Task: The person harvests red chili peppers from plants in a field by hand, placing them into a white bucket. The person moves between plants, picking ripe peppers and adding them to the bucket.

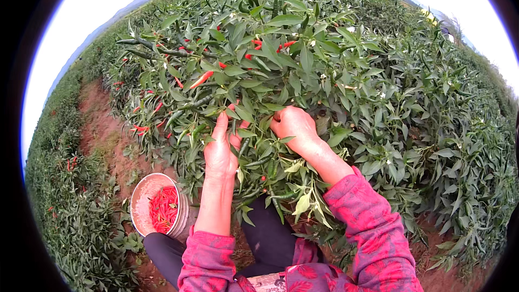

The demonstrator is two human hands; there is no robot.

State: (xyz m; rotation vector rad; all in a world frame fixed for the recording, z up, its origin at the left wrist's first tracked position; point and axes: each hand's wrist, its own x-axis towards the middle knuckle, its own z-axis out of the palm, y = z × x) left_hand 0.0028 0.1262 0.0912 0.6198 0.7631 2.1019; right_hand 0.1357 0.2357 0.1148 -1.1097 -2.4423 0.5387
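A dense chili pepper plant (pixel 259 85) with green and red pods and small white flowers fills the middle before me. My left hand (pixel 221 150) reaches up into its leaves, thumb raised and fingers apart, partly behind foliage; whether a pod or stem lies in it is unclear. To its right, my right hand (pixel 294 127) is curled among the leaves with the back of the hand up; its fingertips and whatever they touch are hidden. A red chili pepper (pixel 201 80) hangs above and left of my left hand.
A bucket (pixel 140 207) with picked red chilies (pixel 164 210) stands at lower left, beside my knee. A reddish dirt path (pixel 103 117) runs along the left, with another row of plants (pixel 73 211) beyond. More pepper plants (pixel 405 109) spread on the right. Leafy branches hang over my legs.
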